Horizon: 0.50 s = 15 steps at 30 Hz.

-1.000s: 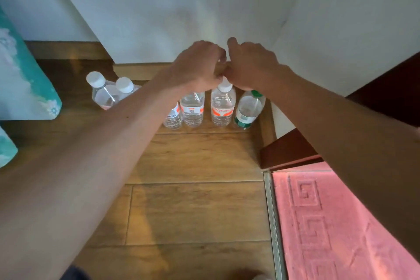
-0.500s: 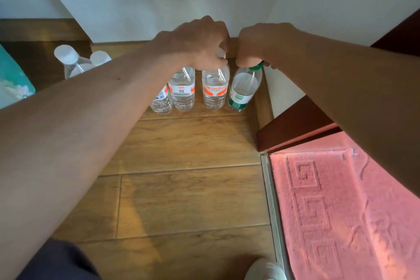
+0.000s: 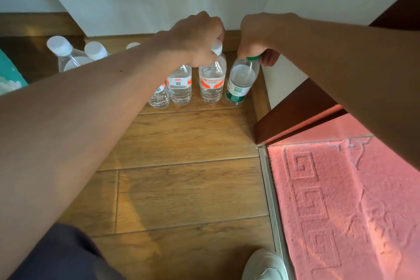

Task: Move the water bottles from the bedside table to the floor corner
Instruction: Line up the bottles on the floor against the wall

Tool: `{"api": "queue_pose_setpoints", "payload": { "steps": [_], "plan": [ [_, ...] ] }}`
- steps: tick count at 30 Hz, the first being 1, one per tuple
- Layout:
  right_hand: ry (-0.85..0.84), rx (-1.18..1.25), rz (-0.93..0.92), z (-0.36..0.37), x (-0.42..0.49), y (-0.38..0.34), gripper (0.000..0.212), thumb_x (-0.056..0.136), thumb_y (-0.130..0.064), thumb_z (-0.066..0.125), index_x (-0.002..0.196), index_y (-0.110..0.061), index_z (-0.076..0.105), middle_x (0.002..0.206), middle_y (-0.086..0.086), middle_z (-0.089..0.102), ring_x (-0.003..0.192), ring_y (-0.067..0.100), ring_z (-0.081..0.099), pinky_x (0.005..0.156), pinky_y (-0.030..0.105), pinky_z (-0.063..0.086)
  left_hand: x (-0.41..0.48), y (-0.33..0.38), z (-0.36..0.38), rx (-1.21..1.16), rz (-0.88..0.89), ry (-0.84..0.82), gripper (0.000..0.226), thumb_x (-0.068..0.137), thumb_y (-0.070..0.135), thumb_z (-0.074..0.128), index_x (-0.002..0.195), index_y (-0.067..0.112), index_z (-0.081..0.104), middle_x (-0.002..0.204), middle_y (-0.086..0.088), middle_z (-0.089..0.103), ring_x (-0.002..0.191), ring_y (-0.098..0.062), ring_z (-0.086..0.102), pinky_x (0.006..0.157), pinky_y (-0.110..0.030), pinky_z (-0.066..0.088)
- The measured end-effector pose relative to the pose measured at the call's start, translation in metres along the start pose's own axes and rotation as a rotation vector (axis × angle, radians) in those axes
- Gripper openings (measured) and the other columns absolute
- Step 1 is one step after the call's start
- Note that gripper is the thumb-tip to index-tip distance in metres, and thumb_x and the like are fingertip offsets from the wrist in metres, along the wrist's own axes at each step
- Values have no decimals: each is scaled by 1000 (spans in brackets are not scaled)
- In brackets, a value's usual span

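Two bottles are in my hands: my left hand (image 3: 197,38) curls round the white cap (image 3: 217,48) of the orange-labelled bottle (image 3: 212,82), and my right hand (image 3: 259,32) pinches the green cap (image 3: 254,58) of the green-labelled bottle (image 3: 241,84). Both stand in the far corner of the floor (image 3: 181,166), beside the other bottles (image 3: 179,85). I judge only the release remains here; the bedside table is out of view.

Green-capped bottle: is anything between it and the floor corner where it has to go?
Nothing visible. The green-capped bottle, gripped at its cap by the right hand, stands between the orange-labelled bottle and the side skirting board, close beside the board. The space behind it is hidden by the hand.
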State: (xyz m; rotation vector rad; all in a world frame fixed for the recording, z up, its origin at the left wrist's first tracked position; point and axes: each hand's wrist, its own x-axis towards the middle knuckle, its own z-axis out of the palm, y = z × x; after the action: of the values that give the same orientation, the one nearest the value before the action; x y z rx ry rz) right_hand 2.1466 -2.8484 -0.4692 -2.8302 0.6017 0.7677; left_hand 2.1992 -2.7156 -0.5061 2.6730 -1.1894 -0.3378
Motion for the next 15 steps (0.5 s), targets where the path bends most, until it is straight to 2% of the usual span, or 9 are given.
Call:
{"api": "queue_pose_setpoints", "payload": {
  "steps": [5, 9, 11, 13, 15],
  "plan": [
    [-5, 36, -20, 3, 0, 3, 19, 88, -15, 70, 90, 0, 58, 81, 19, 59, 61, 27, 55, 72, 37, 55, -1, 6, -1, 13, -41, 2, 31, 84, 16, 72, 112, 10, 63, 110, -15, 61, 98, -37, 60, 73, -36, 44],
    [26, 34, -52, 0, -1, 4, 22, 85, -16, 73, 89, 1, 59, 82, 22, 66, 59, 28, 60, 75, 41, 59, -4, 8, -1, 54, -84, 5, 35, 88, 21, 70, 117, 5, 58, 113, -17, 57, 101, -39, 59, 72, -37, 42],
    [35, 25, -61, -2, -3, 4, 24, 85, -16, 75, 88, 2, 59, 82, 23, 67, 60, 29, 62, 76, 44, 60, -6, 9, -3, 79, -99, 6, 31, 89, 24, 68, 109, 2, 56, 103, -18, 52, 103, -40, 57, 72, -37, 40],
    [55, 10, -74, -5, -3, 4, 26, 84, -15, 76, 84, 1, 56, 82, 23, 68, 61, 30, 63, 76, 45, 60, -7, 10, -5, 97, -98, 6, 28, 90, 26, 67, 89, 6, 48, 93, -15, 45, 105, -41, 55, 72, -38, 40],
    [71, -18, -97, -6, -3, 3, 25, 83, -14, 77, 82, 0, 56, 84, 22, 69, 65, 31, 67, 77, 47, 60, -9, 12, -8, 113, -94, 5, 35, 89, 30, 67, 81, 10, 39, 96, -18, 49, 108, -42, 54, 76, -41, 42]
  ]
}}
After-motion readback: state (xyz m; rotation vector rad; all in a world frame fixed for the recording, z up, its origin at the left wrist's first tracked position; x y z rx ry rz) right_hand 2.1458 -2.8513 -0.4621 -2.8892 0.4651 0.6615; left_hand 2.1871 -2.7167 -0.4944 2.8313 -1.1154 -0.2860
